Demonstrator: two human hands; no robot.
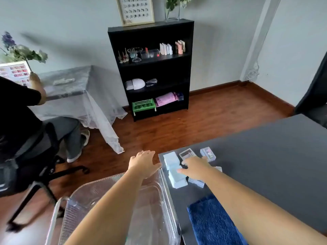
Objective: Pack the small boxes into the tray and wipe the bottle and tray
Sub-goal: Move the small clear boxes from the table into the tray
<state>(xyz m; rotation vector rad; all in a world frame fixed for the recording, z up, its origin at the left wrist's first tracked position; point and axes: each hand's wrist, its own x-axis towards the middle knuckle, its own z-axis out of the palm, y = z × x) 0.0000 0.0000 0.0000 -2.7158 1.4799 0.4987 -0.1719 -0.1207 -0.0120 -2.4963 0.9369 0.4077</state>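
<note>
A clear plastic tray (92, 202) sits at the lower left, beside the dark table's left edge. Several small boxes (170, 159) in pale blue and clear plastic lie in a cluster near the table's left corner. My right hand (195, 167) rests on the cluster, fingers spread over a pale blue box; whether it grips one I cannot tell. My left hand (144, 163) hovers open above the tray's far rim, holding nothing. A dark blue cloth (212, 221) lies on the table near me. No bottle is visible.
The dark grey table (265, 156) stretches to the right. A person sits on an office chair (35, 167) at left by a cloth-covered table (74, 89). A black shelf unit (154, 68) stands against the far wall across wooden floor.
</note>
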